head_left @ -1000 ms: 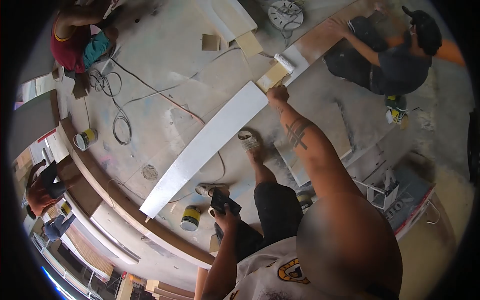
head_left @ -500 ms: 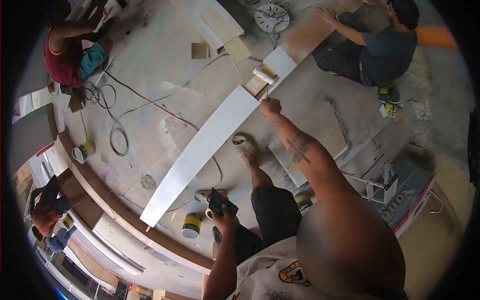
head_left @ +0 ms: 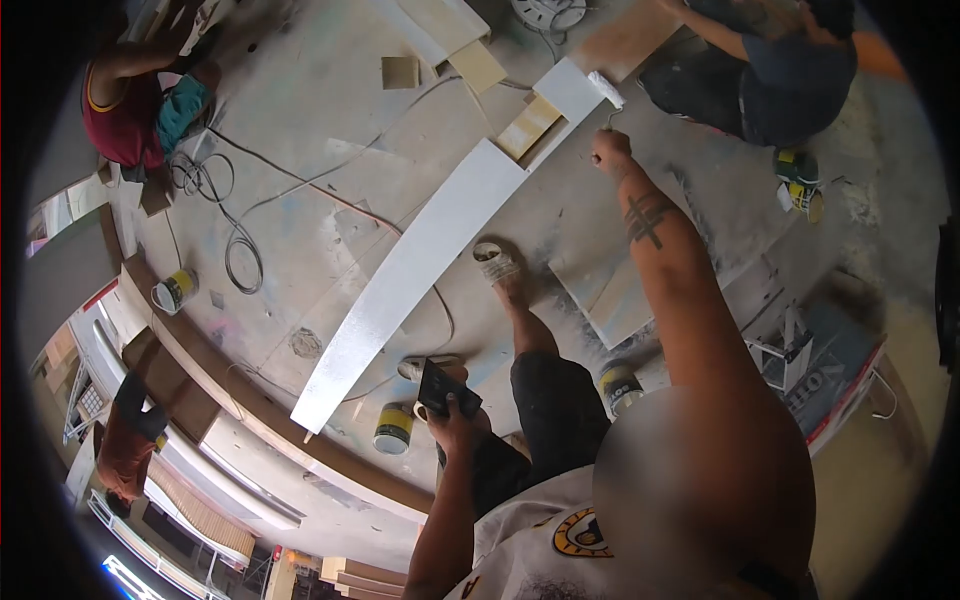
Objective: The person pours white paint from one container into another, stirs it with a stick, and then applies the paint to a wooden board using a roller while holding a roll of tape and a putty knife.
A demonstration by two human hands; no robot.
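Note:
My right hand is closed round the handle of a paint roller. The white roller head lies at the right edge of the white-painted part of a long board, close to the bare brown part. A recess with a yellowish bottom interrupts the board's white surface. Low in the view, my left hand holds a dark flat object near my knee; what it is I cannot make out.
A person in dark clothes sits at the upper right, another in a red top at the upper left. Cables cross the floor. Paint cans stand near my feet and at the left.
My right hand has moved up and right with the roller, from the recess to the white part beyond it. The person at the upper right has shifted in view. My left hand keeps its hold.

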